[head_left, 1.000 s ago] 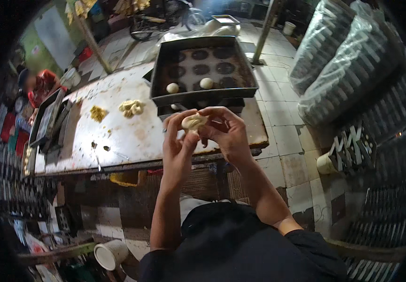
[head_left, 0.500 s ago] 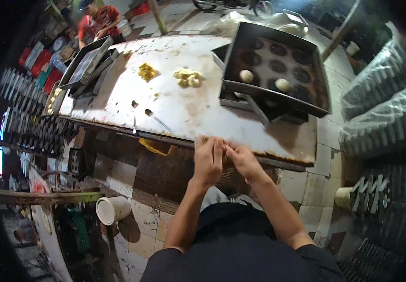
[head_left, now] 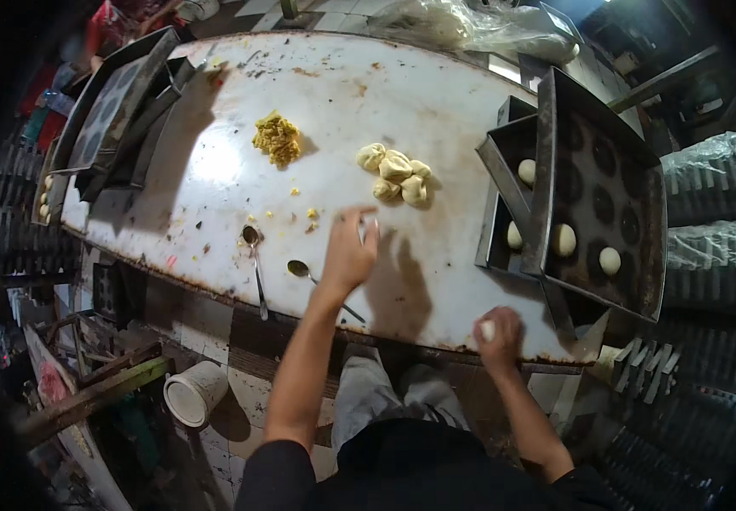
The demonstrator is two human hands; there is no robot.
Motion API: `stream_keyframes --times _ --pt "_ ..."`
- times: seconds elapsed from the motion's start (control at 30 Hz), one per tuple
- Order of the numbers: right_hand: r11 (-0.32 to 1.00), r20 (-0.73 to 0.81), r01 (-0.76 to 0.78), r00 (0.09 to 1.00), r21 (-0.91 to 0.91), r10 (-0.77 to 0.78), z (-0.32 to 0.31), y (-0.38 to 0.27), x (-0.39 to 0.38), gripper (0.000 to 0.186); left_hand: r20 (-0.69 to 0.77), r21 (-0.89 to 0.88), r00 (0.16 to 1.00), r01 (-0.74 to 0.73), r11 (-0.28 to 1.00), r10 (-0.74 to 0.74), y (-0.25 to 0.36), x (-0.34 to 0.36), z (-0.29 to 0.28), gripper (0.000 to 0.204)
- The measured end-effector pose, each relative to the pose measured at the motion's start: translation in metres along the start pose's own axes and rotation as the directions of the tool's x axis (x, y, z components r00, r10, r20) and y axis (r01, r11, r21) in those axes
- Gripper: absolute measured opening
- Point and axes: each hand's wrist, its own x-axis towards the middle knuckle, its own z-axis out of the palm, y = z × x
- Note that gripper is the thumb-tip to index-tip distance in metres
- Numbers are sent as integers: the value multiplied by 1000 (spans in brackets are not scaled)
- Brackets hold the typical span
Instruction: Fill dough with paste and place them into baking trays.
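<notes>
My left hand reaches over the white tabletop, thumb and fingers apart, just short of a cluster of pale dough pieces. At the table's front edge on the right, my right hand is closed round a pale dough ball, which shows in part between the fingers. A heap of yellow crumbly filling lies left of the dough. Two spoons lie nearer me: one spoon is left of my left forearm, the other spoon passes partly under it.
Dark metal baking trays are stacked askew at the right, with dough balls in round hollows. More trays stand at the far left. A white bucket is on the floor at left; plastic-wrapped racks rise at right.
My hands were together at the front edge; now they are apart. The left has gone forward toward the dough pieces, the right aside to the right with a dough ball. The view has shifted.
</notes>
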Motion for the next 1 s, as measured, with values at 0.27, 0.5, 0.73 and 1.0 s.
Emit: stream_keyframes --times 0.27,0.5,0.73,1.0 --pt "999 8 -41 999 -13 41 14 -39 1 16 152 290 988 -42 956 -3 -48 156 4 44" --pt "985 -47 -169 985 -21 168 35 -36 1 16 0 -22 1000 27 999 -27 -55 86 -61 37" --pt "934 36 -247 969 258 246 -16 3 -11 29 172 -645 955 294 705 -241 22 -98 -81 32" --pt "608 -79 -183 922 773 378 -221 19 73 23 307 -752 670 606 260 -676 34 -381 16 22"
